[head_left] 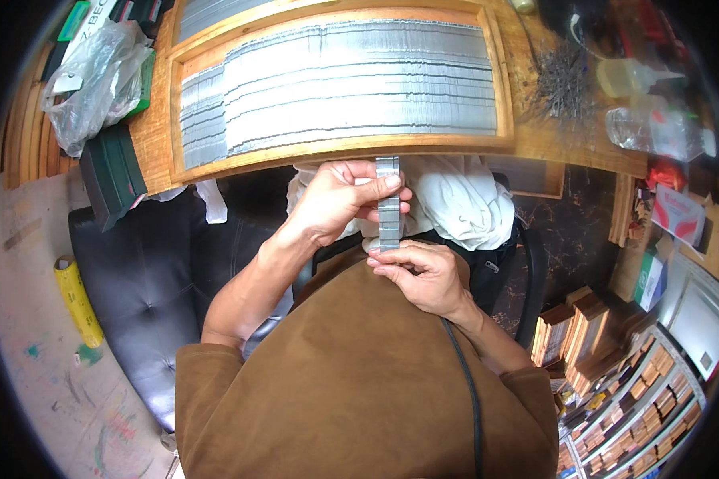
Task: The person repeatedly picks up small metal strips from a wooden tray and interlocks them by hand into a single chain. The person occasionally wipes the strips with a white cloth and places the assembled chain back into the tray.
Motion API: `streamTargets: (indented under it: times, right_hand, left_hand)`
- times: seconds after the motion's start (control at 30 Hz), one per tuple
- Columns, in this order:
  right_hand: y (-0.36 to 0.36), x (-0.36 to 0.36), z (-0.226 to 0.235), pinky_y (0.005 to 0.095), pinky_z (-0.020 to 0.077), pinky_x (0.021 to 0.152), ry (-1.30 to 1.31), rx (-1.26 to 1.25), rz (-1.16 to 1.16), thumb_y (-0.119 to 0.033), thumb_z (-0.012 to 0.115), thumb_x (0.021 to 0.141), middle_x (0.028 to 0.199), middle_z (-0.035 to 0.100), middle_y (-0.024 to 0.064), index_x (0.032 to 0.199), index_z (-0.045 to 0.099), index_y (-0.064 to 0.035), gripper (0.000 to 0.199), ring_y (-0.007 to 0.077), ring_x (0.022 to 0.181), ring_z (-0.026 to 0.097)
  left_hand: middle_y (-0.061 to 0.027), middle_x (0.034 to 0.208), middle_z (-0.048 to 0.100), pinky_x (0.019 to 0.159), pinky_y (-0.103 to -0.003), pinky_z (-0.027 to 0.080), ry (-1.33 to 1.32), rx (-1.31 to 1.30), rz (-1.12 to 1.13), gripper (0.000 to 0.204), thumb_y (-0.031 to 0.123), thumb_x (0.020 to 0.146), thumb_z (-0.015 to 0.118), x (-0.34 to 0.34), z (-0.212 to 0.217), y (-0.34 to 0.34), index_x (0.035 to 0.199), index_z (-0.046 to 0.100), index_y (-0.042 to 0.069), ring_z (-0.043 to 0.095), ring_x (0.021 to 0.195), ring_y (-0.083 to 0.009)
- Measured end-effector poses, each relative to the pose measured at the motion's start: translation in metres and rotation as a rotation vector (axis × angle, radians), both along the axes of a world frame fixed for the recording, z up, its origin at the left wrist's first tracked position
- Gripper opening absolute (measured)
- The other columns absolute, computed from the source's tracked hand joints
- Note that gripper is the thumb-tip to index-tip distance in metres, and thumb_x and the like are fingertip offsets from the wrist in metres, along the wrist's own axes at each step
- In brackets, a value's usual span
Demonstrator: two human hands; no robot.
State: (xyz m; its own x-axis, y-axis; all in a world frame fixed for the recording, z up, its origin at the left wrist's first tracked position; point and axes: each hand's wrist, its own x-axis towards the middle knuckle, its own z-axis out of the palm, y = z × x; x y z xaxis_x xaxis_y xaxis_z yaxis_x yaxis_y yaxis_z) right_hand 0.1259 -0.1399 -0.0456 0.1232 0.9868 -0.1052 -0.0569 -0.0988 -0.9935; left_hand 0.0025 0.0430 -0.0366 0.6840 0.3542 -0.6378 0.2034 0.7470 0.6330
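Pinching a narrow silvery metal strip (388, 203) at both ends, the left hand (335, 199) is closed on its upper part and the right hand (425, 275) on its lower end. The strip is held upright just below the near edge of the wooden tray (339, 149), which is filled with rows of similar strips (335, 84). Judged from this, a strip is being handled beside the tray; a steady two-handed grip is called for.

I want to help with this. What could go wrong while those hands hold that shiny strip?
The metal strip is pinched only at its ends by the left hand and right hand, so it might bend or snap apart. It hangs beyond the wooden tray, so dropped pieces could fall.
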Motion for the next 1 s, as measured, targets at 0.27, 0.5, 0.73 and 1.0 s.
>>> streamTargets:
  times: [0.27,0.5,0.73,1.0]
  right_hand:
    - [0.002,0.007,0.004,0.0272,0.0640,0.079,0.065,-0.126,0.029,0.007,0.076,0.090,0.105,0.079,0.0152,0.104,0.077,0.0043,0.014,0.0178,0.093,0.078]
    - [0.004,0.004,0.005,0.0240,0.0622,0.075,0.055,-0.134,0.039,0.005,0.077,0.090,0.103,0.079,0.0139,0.104,0.076,0.0048,0.013,0.0162,0.092,0.078]
    - [0.018,0.034,0.017,0.0276,0.0596,0.077,-0.138,-0.138,0.260,-0.005,0.085,0.086,0.099,0.072,0.0080,0.092,0.070,0.0016,0.017,0.0138,0.090,0.071]
    - [0.069,0.034,0.043,0.0240,0.0486,0.067,-0.192,0.025,-0.008,-0.002,0.082,0.087,0.088,0.065,0.0040,0.109,0.079,-0.0011,0.022,0.0099,0.075,0.059]
  left_hand:
    - [-0.0116,0.101,0.078,0.068,-0.026,0.061,-0.004,-0.023,-0.050,0.026,0.018,0.095,0.078,-0.003,-0.002,-0.002,0.113,0.073,0.001,0.077,0.092,-0.0180]
    - [-0.0121,0.099,0.079,0.068,-0.026,0.061,-0.005,-0.033,-0.043,0.025,0.019,0.096,0.078,-0.005,0.002,0.001,0.113,0.073,0.001,0.077,0.090,-0.0175]
    - [-0.0106,0.095,0.079,0.067,-0.025,0.059,-0.008,0.014,-0.042,0.024,0.019,0.096,0.079,-0.008,-0.005,0.001,0.110,0.075,0.000,0.075,0.083,-0.0145]
    - [-0.0024,0.078,0.075,0.064,-0.026,0.051,-0.017,0.632,0.043,0.013,0.011,0.098,0.075,-0.022,0.026,-0.047,0.102,0.078,-0.001,0.062,0.073,-0.0034]
